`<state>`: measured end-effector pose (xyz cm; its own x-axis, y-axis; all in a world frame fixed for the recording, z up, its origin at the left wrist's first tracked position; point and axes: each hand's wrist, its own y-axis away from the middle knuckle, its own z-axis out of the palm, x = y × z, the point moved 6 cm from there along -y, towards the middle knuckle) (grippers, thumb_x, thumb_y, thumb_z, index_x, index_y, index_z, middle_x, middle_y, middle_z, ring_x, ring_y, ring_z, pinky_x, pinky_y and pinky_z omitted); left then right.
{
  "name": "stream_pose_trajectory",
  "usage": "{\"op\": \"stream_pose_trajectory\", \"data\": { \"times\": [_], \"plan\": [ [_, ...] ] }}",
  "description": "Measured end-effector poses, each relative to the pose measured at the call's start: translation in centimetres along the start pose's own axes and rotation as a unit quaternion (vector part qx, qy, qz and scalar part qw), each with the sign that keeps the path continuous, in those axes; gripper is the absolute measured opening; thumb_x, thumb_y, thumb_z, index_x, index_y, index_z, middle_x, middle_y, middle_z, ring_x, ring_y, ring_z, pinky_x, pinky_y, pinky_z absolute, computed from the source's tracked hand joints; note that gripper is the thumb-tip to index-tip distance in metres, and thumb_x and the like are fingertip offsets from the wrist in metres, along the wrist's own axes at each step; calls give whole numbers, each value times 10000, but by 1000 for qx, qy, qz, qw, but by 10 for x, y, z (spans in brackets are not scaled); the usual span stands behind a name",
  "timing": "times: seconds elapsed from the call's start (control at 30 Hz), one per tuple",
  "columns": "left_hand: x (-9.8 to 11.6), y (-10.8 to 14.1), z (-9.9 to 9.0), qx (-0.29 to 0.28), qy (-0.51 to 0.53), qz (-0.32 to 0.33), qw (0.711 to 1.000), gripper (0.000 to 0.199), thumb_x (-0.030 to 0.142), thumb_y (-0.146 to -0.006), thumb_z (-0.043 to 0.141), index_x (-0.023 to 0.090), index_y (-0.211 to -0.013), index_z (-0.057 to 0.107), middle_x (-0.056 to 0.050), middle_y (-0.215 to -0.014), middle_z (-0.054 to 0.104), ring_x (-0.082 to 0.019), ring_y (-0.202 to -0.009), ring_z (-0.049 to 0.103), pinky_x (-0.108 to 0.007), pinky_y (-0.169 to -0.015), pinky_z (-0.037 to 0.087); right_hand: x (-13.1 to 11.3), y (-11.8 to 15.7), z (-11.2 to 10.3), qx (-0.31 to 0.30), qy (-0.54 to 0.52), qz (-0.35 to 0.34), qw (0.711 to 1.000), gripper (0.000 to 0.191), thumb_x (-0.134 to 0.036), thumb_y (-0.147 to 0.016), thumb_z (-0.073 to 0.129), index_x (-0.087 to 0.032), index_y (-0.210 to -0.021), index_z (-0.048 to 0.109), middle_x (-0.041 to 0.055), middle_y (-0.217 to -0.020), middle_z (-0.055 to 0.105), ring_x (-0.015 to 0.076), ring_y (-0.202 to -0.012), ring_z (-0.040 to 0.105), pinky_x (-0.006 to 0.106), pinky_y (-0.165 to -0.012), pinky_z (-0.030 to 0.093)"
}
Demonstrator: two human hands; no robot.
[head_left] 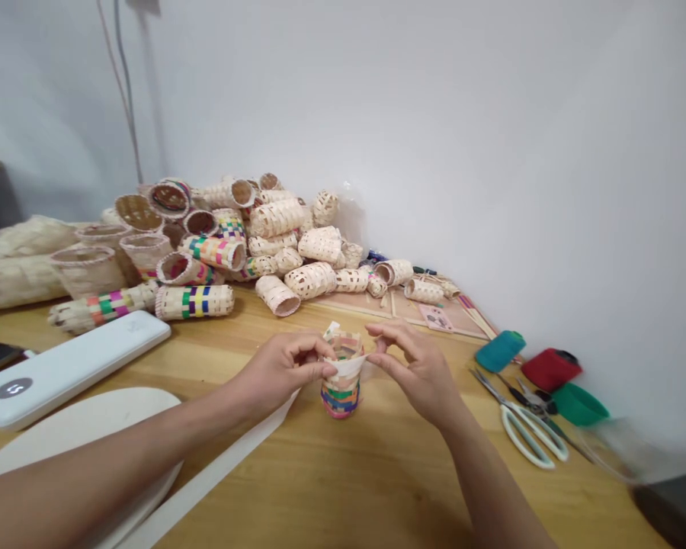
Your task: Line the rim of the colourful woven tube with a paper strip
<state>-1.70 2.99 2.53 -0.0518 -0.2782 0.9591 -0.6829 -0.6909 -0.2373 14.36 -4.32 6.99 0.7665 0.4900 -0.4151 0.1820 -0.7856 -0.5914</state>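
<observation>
Watching from the head view, I see a small woven cup (pixel 340 398) upright on the bare middle of the desk (pixel 331 488), its open mouth up, with a white strip (pixel 348 369) across the front of its rim. The left hand (pixel 302 358) is pinching the white strip against the rim's left side, thumb in front; the right hand (pixel 408 358) has its thumb at the right end and its forefinger raised apart, though I can't tell whether the other fingers grip it. The step in hand looks to me like fitting that band round the mouth; the next move, I'd judge, calls for a steady left pinch while the right draws the band snug without crushing the thin weave. A long pale band (pixel 229 457) slants from near the cup to the desk's near edge, past a round board (pixel 120 408) and a white power bank (pixel 85 358) towards the left. Woven tubes (pixel 277 217) heap along the back edge, thickest at the back left corner. Scissors (pixel 534 435) and thread spools (pixel 551 370) lie towards the right edge.
</observation>
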Motion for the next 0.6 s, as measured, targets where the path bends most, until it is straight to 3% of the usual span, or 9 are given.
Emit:
{"op": "stream_pose_trajectory", "data": {
  "times": [0.3, 0.6],
  "plan": [
    [5, 2, 5, -34, -28, 35, 998, 128, 265, -755, 665, 144, -715, 675, -24, -780, 648, -147, -751, 574, -249, -706, 418, -10, 13, 0, 92, 23, -75, 993, 179, -173, -895, 616, -220, -1060, 666, 24, -889, 675, 142, -759, 626, 253, -693, 514],
    [3, 5, 7, -61, -16, 12, 998, 160, 296, -768, 657, 136, -765, 676, -39, -827, 645, -162, -789, 576, -264, -722, 422, -10, 16, 0, 113, 33, -75, 990, 155, -240, -911, 608, -215, -1053, 666, 38, -882, 677, 151, -770, 641, 261, -693, 521]
  ]
}}
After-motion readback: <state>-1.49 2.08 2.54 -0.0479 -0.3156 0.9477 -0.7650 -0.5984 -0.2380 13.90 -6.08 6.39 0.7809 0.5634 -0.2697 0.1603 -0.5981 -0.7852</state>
